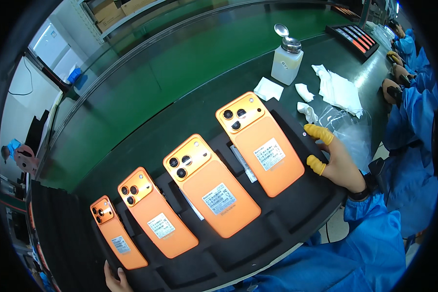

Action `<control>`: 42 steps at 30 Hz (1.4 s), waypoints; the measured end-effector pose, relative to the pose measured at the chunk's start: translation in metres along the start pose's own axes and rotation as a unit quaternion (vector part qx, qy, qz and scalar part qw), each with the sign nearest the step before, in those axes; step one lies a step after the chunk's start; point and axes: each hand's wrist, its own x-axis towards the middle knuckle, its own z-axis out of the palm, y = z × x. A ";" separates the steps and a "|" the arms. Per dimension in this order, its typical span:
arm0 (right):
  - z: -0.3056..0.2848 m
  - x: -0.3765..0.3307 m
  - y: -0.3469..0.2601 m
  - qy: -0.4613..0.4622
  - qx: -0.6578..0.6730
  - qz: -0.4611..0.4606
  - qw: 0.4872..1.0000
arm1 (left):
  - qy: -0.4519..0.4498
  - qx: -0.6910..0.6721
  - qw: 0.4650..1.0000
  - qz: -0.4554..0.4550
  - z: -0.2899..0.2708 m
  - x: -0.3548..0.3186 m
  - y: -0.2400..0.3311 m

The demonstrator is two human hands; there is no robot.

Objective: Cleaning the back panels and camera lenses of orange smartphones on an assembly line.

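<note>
A black foam tray (258, 248) with moulded slots lies before me, tilted in view. Several orange smartphones lie in it in a row, backs up, with camera bumps at the far end and a white label on each. The farthest right phone (272, 160) is nearest my right hand (340, 165), which grips the tray's right edge; yellow finger cots cover its thumb and forefinger. My left hand (116, 280), bare and partly cut off by the lower rim, holds the tray's near left edge, close to the leftmost phone (119, 238). White strips show beside two middle phones.
Black trays (58, 228) are stacked at the left. Beyond the tray stand a white pump bottle (286, 65) with its metal lid up, white wipes (343, 92) and clear plastic bags (348, 129). Farther right are another tray of phones (353, 41) and co-workers in blue (413, 112).
</note>
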 end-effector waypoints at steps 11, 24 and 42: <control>0.003 -0.007 0.011 0.032 0.193 0.003 0.981 | 0.033 -0.081 0.992 -0.090 -0.003 -0.008 0.005; 0.004 -0.005 0.011 0.028 0.208 -0.006 0.978 | -0.019 -0.309 0.942 -0.126 -0.013 -0.008 -0.013; 0.010 0.006 0.027 0.047 0.150 -0.022 0.987 | 0.002 -0.330 0.942 -0.055 -0.020 -0.009 -0.023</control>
